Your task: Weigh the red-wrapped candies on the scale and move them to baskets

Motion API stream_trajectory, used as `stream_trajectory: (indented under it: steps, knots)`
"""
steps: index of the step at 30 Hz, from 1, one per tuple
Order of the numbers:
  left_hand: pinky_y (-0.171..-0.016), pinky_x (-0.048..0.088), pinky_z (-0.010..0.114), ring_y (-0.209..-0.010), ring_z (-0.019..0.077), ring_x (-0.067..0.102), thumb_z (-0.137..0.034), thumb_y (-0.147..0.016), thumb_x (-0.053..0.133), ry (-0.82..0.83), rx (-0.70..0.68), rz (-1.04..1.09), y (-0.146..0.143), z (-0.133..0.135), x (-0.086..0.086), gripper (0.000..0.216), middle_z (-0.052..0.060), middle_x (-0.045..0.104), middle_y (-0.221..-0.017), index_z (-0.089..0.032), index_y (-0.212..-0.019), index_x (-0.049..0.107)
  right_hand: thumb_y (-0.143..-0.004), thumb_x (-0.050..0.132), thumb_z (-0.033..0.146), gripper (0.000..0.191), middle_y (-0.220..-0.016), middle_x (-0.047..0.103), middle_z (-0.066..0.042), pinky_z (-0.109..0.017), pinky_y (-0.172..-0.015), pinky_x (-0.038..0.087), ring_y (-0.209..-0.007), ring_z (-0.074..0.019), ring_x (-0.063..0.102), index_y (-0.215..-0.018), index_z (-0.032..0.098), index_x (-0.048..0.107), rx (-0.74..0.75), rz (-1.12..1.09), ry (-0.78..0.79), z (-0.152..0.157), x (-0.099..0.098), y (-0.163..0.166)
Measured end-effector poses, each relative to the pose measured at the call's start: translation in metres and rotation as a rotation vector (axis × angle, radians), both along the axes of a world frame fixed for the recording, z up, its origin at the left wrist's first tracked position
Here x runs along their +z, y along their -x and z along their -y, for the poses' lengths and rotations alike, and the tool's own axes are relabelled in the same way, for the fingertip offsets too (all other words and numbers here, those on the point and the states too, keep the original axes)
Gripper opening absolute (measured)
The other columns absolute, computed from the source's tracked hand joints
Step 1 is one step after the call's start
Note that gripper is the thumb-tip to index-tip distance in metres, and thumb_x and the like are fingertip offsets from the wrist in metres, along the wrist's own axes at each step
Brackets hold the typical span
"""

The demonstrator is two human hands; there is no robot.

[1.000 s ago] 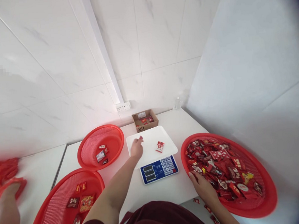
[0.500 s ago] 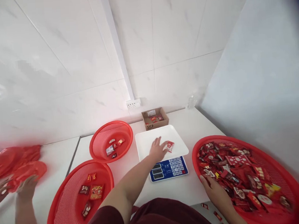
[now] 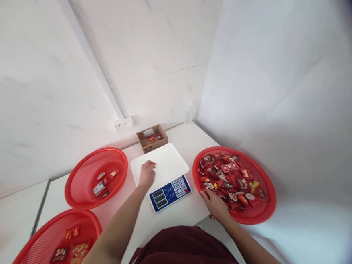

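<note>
My left hand (image 3: 146, 175) is over the white pan of the scale (image 3: 166, 161), fingers curled around a small red packet (image 3: 151, 164) that peeks out at the fingertips. The scale's blue keypad panel (image 3: 170, 192) faces me. My right hand (image 3: 213, 203) rests on the near rim of the red basket on the right (image 3: 267, 206), which is full of red wrapped candies (image 3: 230, 178); its fingers lie among the candies and I cannot make out whether they hold one.
A red basket (image 3: 77, 183) with a few packets stands left of the scale. Another red basket (image 3: 30, 246) with several packets is at the near left. A small cardboard box (image 3: 152, 138) sits by the wall under a socket (image 3: 123, 123). Tiled walls close in behind and to the right.
My left hand reached the red packet on the scale pan and closed on it. The view swung right; the other person's hands at the left are out of sight. My right hand stayed on the basket.
</note>
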State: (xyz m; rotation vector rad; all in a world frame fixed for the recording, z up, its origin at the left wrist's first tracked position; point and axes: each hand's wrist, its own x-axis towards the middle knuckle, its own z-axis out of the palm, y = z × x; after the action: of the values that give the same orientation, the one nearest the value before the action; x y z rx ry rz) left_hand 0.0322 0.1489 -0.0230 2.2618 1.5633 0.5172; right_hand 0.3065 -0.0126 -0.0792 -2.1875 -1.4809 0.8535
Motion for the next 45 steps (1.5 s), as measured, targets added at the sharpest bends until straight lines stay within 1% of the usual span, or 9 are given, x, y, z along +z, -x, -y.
stream_trajectory:
  steps: [3,5,10,18,25,30,36,42,45]
  knots:
    - [-0.098,0.040,0.041,-0.106,0.0237,0.054,-0.009,-0.074,0.042,-0.135,0.304,0.020,0.066,-0.005,0.015,0.032,0.012,0.056,-0.116,-0.015,-0.095,0.066,-0.089,0.032,0.042,0.041,-0.113,0.065,-0.013,-0.033,-0.088,0.041,-0.105,-0.0231,0.059,-0.108,0.018,0.060,-0.011,0.009,-0.002,-0.001,0.005,0.002]
    - [-0.098,0.039,0.042,-0.113,0.0274,0.051,-0.020,-0.079,0.045,-0.083,0.461,-0.044,0.107,-0.004,0.019,0.032,0.015,0.051,-0.126,-0.013,-0.103,0.064,-0.090,0.032,0.042,0.041,-0.113,0.065,-0.013,-0.033,-0.087,0.041,-0.104,-0.0235,0.059,-0.108,0.018,0.059,-0.020,0.015,0.003,-0.001,0.009,0.003]
    - [-0.103,0.032,0.047,-0.127,0.0328,0.040,-0.037,-0.081,0.047,0.058,0.607,-0.133,0.155,0.020,0.005,0.045,0.021,0.049,-0.130,-0.008,-0.114,0.058,-0.090,0.033,0.041,0.039,-0.110,0.066,-0.012,-0.032,-0.085,0.042,-0.101,-0.0225,0.060,-0.107,0.018,0.061,-0.035,-0.005,-0.018,-0.001,0.015,0.004]
    - [-0.105,0.030,0.051,-0.130,0.0338,0.034,-0.042,-0.082,0.041,-0.069,0.294,0.018,0.116,0.063,-0.028,0.045,0.019,0.047,-0.132,-0.013,-0.111,0.058,-0.090,0.036,0.038,0.037,-0.113,0.065,-0.009,-0.028,-0.089,0.041,-0.103,-0.0182,0.059,-0.111,0.018,0.060,-0.185,0.024,0.011,-0.003,0.019,-0.012]
    - [-0.106,0.032,0.049,-0.131,0.0296,0.035,-0.041,-0.082,0.044,0.034,0.099,0.063,0.080,0.081,-0.036,0.037,0.012,0.049,-0.132,-0.020,-0.109,0.060,-0.079,0.057,0.032,0.034,-0.114,0.062,-0.017,-0.040,-0.087,0.041,-0.105,-0.0292,0.058,-0.108,0.017,0.063,-0.316,0.108,0.210,0.022,0.019,-0.053]
    - [-0.106,0.032,0.050,-0.132,0.0305,0.034,-0.039,-0.083,0.046,0.088,0.076,0.067,0.054,0.086,-0.036,0.036,0.013,0.049,-0.133,-0.019,-0.108,0.062,-0.067,0.069,0.023,0.024,-0.099,0.069,-0.014,-0.038,-0.086,0.044,-0.097,-0.0289,0.062,-0.089,0.015,0.069,-0.224,-0.017,0.228,0.008,0.020,-0.065]
    - [-0.105,0.035,0.049,-0.133,0.0284,0.034,-0.038,-0.084,0.047,0.092,0.019,0.067,0.035,0.092,-0.028,0.034,0.012,0.049,-0.134,-0.021,-0.108,0.063,-0.085,0.046,0.031,0.052,-0.135,0.052,-0.009,-0.031,-0.092,0.043,-0.113,-0.0186,0.055,-0.136,0.020,0.042,-0.121,-0.238,0.021,-0.032,0.019,-0.062]
    - [-0.104,0.037,0.050,-0.129,0.0280,0.040,-0.037,-0.083,0.048,0.091,0.090,0.056,0.038,0.106,-0.034,0.032,0.011,0.053,-0.130,-0.022,-0.107,0.063,-0.063,0.071,0.020,0.080,-0.149,0.028,-0.017,-0.045,-0.103,0.031,-0.132,-0.0344,0.033,-0.137,0.022,0.042,0.113,-0.072,0.202,-0.045,0.000,-0.057]
    - [-0.103,0.037,0.051,-0.128,0.0283,0.042,-0.035,-0.082,0.049,0.107,0.108,0.056,0.036,0.112,-0.038,0.031,0.011,0.054,-0.128,-0.022,-0.105,0.063,-0.068,0.065,0.015,0.073,-0.151,0.020,-0.018,-0.057,-0.104,0.018,-0.134,-0.0409,0.024,-0.136,0.026,0.043,0.126,0.063,0.186,-0.041,-0.013,-0.047]
